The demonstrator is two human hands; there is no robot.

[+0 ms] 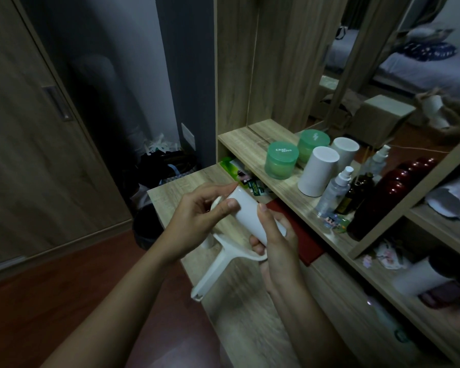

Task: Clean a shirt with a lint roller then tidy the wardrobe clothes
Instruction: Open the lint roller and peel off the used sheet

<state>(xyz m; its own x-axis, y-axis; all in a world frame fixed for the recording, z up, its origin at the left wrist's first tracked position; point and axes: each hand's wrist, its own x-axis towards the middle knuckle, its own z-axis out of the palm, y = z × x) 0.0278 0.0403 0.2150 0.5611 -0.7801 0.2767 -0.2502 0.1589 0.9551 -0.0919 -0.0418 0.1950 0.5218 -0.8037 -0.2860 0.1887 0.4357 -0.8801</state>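
Observation:
A white lint roller (246, 208) is held above the wooden dresser top (237, 301), its handle (213, 274) hanging down toward me. My left hand (197, 224) grips the upper end of the white roll, thumb laid across it. My right hand (274, 240) wraps round the lower end of the roll, fingers curled beneath and thumb on top. No shirt shows in this view.
A wardrobe door (37, 155) stands at the left. On the dresser shelf are a green jar (280, 160), a white cylinder (318, 171), a spray bottle (335, 189) and dark red bottles (377, 197). A mirror (383, 75) reflects a bed. A dark basket (168, 166) sits on the floor.

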